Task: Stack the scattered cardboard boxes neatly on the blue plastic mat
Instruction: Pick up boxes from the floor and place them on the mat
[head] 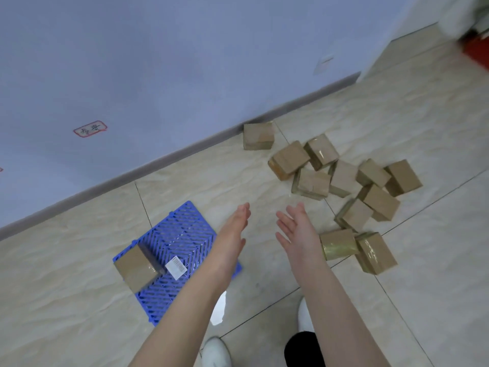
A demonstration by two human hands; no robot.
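One cardboard box (135,267) sits on the blue mat (182,234), at its near-left corner, edge slightly overhanging. A white label (175,267) lies just beside it on the mat.

Loose boxes (344,178), eleven or so, are scattered on the tiled floor (79,300) to the right, well apart from the mat. One (258,135) lies alone against the wall's skirting. Two taped ones (338,243) lie nearest the right hand (296,229).

Left hand (235,221) and right hand are both empty, fingers straight, palms facing, raised between mat and pile.

Judgement: barely started. One box placed, no stack yet, nearly everything left to carry over.
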